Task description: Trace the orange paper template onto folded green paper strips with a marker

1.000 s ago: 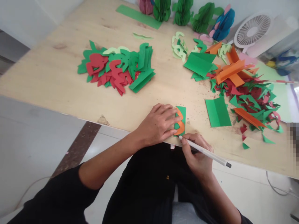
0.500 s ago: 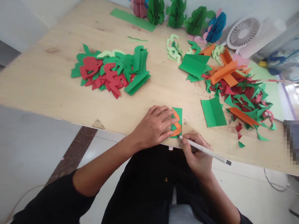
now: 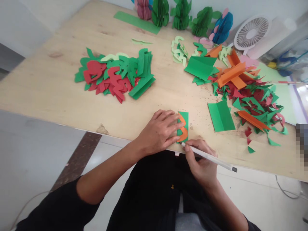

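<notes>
Right hand (image 3: 202, 165), gripping pen (image 3: 213, 158), has edged nearer left hand (image 3: 160, 133) (flat, pinning orange cutout (image 3: 184, 134) on green paper (image 3: 186, 118)), apparently tracing onward.

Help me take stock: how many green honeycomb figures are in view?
3: left figure, middle figure and right figure, along the back of the table. Others may be hidden.
</notes>
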{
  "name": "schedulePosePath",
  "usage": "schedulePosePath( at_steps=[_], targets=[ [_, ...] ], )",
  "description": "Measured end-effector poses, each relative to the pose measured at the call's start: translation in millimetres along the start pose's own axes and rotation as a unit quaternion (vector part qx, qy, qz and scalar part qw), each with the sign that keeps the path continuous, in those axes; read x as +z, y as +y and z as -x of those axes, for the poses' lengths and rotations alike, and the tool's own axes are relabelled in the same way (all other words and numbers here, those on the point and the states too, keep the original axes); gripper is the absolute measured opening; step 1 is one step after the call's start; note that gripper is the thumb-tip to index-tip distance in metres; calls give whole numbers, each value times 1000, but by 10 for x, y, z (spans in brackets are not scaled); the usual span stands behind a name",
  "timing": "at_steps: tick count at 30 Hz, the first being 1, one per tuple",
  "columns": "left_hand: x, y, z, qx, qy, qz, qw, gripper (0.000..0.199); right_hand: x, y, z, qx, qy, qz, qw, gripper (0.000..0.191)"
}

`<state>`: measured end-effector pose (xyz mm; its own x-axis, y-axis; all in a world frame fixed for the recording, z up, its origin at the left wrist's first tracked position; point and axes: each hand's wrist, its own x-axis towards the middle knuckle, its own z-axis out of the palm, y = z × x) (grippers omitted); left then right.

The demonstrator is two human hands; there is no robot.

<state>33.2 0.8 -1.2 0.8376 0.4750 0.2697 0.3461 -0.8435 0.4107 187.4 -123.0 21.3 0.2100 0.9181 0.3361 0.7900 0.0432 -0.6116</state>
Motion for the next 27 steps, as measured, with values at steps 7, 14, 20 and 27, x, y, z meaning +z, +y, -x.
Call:
schedulePosePath(
  at_steps=[7, 14, 20, 27],
  targets=[
    [-1, 0, 0, 0, -1, 0, 1000, 34, 40, -27, -7, -35, 3, 16, 999, 10],
    [-3, 9, -6, 2, 4, -2, 1000, 34, 37, -27, -6, -33, 5, 24, 999, 10],
    [6, -3, -4, 5, 7, -4, 1000, 34, 18, -20, -17, -28, 11, 23, 999, 10],
    [5, -3, -6, 5, 10, 0, 1000, 34, -28, 17, -23, -9, 19, 30, 999, 10]
  ],
)
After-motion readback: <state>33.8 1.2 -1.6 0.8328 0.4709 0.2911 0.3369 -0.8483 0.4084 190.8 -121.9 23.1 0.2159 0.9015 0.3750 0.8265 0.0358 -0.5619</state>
